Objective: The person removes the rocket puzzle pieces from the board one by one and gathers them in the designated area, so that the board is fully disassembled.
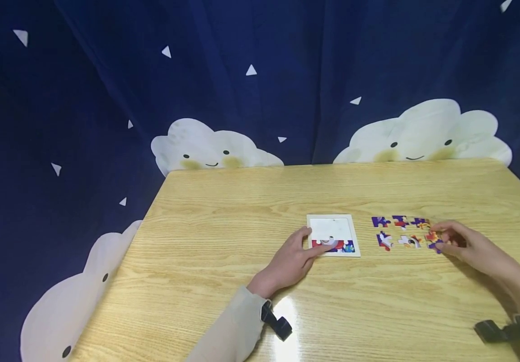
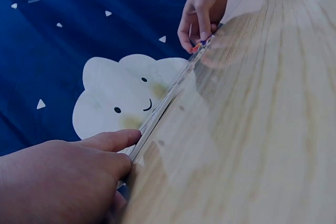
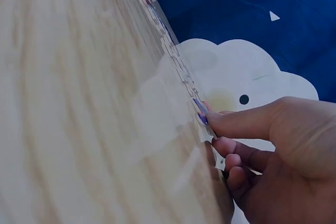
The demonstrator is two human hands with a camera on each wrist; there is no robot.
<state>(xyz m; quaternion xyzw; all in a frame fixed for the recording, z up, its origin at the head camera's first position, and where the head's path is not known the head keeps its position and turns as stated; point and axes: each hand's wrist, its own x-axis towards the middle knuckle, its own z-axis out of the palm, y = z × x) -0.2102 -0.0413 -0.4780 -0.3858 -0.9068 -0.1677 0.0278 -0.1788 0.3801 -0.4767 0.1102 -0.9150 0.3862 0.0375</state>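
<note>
A white-rimmed puzzle frame [image 1: 354,236] lies flat on the table, with a strip of colourful pieces [image 1: 346,246] along its near side and a white bare part beyond. My left hand [image 1: 289,259] rests on it, thumb over the strip and a finger at the left rim. Right of the frame, loose jigsaw pieces [image 1: 381,221] lie in two rows. At the near right end of these, my right hand [image 1: 472,246] pinches a red, orange and purple puzzle piece [image 1: 434,239] between thumb and fingers. The right wrist view shows that piece's purple edge [image 3: 202,118] by the thumb.
A light wooden table [image 1: 223,221] carries everything. Dark blue curtain [image 1: 250,30] with white triangles and smiling clouds [image 1: 210,146] hangs behind and to the left. Black camera straps [image 1: 278,322] sit at both wrists. Bright glare lies near the left sleeve [image 1: 237,327].
</note>
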